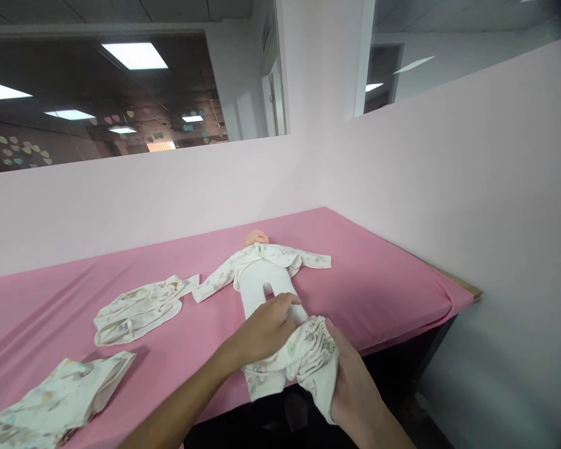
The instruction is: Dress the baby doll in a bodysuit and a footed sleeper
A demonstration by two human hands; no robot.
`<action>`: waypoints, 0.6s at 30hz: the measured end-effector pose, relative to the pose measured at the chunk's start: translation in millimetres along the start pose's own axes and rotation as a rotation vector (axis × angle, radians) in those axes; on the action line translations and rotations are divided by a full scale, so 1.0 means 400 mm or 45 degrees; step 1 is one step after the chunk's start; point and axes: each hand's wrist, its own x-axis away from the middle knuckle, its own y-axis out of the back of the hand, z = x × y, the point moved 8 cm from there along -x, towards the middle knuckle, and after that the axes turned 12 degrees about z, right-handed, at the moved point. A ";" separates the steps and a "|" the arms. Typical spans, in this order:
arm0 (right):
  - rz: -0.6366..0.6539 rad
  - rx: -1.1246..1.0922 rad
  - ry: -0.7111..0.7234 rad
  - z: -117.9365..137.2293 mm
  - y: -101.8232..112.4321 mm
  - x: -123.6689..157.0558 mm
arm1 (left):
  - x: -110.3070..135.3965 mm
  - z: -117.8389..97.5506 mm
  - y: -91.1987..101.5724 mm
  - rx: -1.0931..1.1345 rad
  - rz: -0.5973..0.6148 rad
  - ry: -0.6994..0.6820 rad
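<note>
White printed baby pants (308, 358) bunch in a right hand (353, 377) closed along their side; the half-curled left hand (267, 330), its grip unclear, is nearer the white-clad doll (263, 272) stretched lengthwise just beyond, feet-first, on a pink-sheeted table (359, 280).

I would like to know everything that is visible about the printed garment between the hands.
The printed garment looks like soft white cloth with small motifs, some pale green. Its upper part is bunched in wrinkles; two leg-like parts hang below, by the pink table's near edge. The right hand grips its right side; the left hand partly covers its upper left.
</note>
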 end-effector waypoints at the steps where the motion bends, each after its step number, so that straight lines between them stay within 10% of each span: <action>1: 0.006 -0.026 -0.044 -0.010 -0.005 -0.003 | 0.021 -0.007 -0.006 0.083 -0.055 0.044; 7: -0.003 -0.143 -0.199 -0.032 -0.014 -0.003 | 0.059 -0.060 -0.122 -0.166 -0.044 0.076; 18: -0.052 -0.249 -0.194 -0.041 0.023 0.008 | 0.067 -0.078 -0.132 0.010 -0.206 0.073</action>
